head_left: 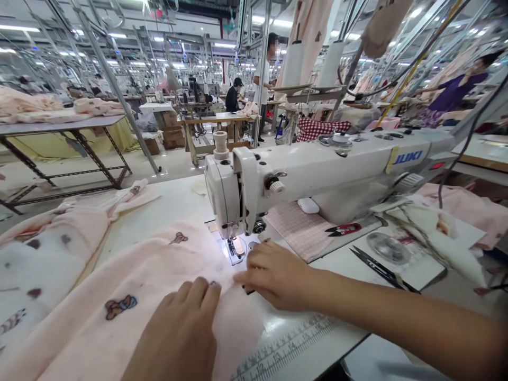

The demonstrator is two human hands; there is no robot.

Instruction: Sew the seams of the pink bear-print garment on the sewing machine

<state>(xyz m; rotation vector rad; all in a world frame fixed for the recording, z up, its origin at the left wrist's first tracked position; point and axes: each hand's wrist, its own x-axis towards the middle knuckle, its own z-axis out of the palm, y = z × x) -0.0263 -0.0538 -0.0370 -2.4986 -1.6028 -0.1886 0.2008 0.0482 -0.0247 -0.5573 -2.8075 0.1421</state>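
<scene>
1. Head view: the pink cloth (146, 270) lies on the counter (170, 203), reaching up beside the presser foot (237, 246).
2. Our left hand (184, 323) rests palm-down on it, fingers side by side; our right hand (278, 275) curls at its edge, though we cannot tell whether it pinches.
3. We do well to smooth the cloth, guide it evenly and leave fingers clear of the presser foot.
4. We count one sewing machine (317, 166), two thread cones (293, 63), one red snips (344, 229), one black snips (377, 268).
</scene>
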